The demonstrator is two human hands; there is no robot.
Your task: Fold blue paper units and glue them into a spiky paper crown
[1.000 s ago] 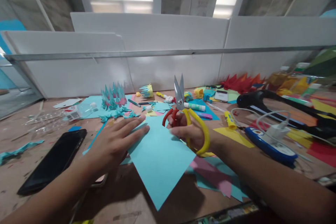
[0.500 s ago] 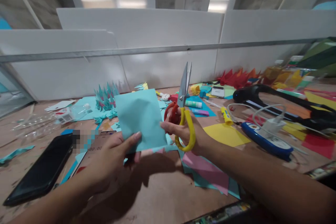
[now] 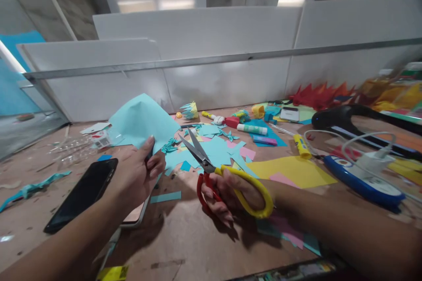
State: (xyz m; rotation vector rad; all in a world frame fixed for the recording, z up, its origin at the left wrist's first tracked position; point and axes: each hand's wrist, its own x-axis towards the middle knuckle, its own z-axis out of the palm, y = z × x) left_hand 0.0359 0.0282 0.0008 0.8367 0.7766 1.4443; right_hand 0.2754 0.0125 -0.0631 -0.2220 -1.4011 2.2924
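Note:
A light-blue sheet of paper (image 3: 142,119) is pinched by its lower edge in my left hand (image 3: 143,175), held up and bent with one corner pointing upward. My right hand (image 3: 224,195) grips a pair of scissors (image 3: 206,164) by its red and yellow handles. The blades are slightly apart and point up and left toward the sheet, without touching it. Beneath and behind the scissors lie many light-blue paper scraps (image 3: 214,151). A narrow blue strip (image 3: 165,197) rests on the table between my hands.
A black phone (image 3: 82,195) lies at the left, with another phone partly under my left wrist. Toward the right are a glue stick (image 3: 252,129), yellow paper (image 3: 293,170), a blue-and-white power strip (image 3: 361,180) with cables and a black curved frame (image 3: 349,118). Red folded paper spikes (image 3: 321,95) stand behind.
My left hand has moved the blue sheet left and tilted it. My right hand has lowered the scissors, swinging the blades from upright to up-left. The view has shifted left.

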